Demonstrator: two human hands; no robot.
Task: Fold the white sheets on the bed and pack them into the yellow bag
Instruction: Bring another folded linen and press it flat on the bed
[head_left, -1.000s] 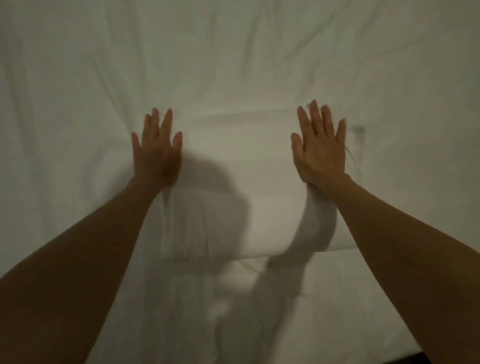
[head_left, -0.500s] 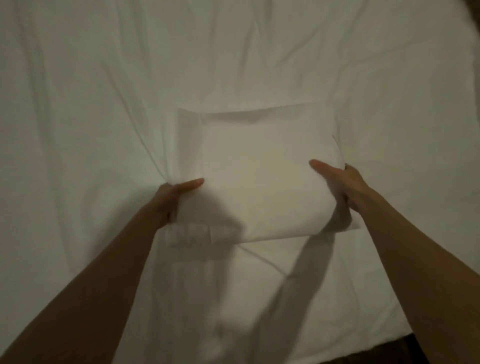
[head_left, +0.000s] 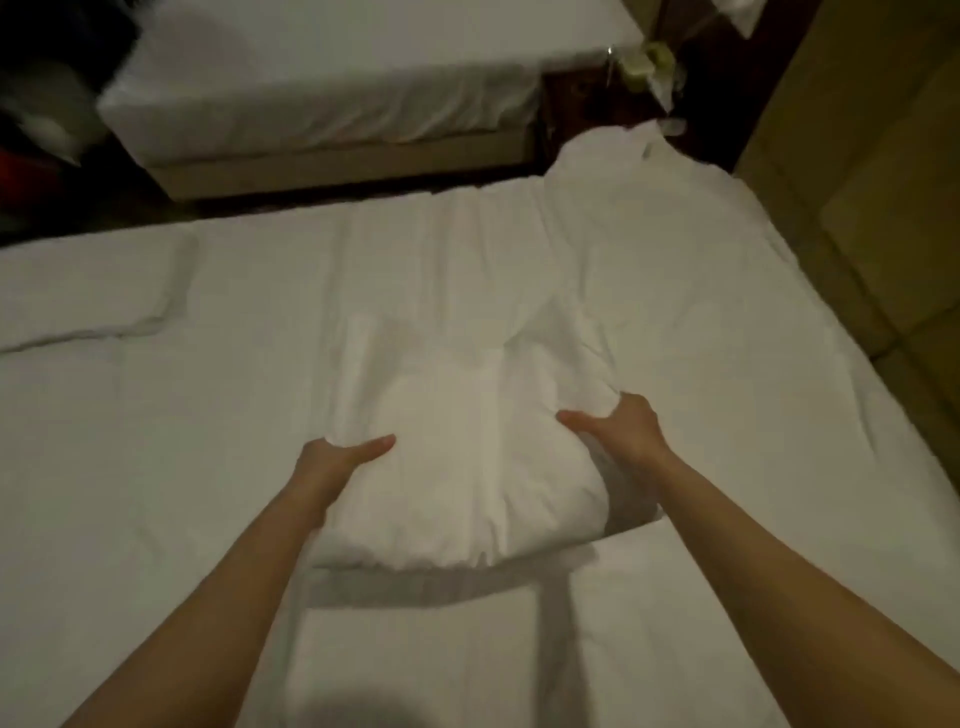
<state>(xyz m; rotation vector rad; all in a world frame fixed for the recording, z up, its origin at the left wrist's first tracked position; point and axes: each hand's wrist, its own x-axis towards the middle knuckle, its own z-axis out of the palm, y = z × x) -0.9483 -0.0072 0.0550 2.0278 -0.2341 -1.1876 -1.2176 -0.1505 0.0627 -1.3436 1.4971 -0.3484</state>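
Note:
A folded white sheet (head_left: 457, 467) is lifted a little above the bed (head_left: 130, 467), casting a shadow beneath its near edge. My left hand (head_left: 337, 457) grips its left side, thumb on top and fingers hidden underneath. My right hand (head_left: 618, 431) grips its right side the same way. Another white sheet (head_left: 613, 171) lies bunched at the bed's far right corner. No yellow bag is in view.
A flat white pillow or folded cloth (head_left: 88, 291) lies at the bed's far left. A second bed (head_left: 322, 88) stands beyond a dark floor gap. A padded headboard or wall (head_left: 872, 208) runs along the right. Small items sit on a nightstand (head_left: 649, 62).
My hands went from pressing flat on the folded sheet to gripping its two sides and lifting it off the bed. The view has tilted up, showing the room.

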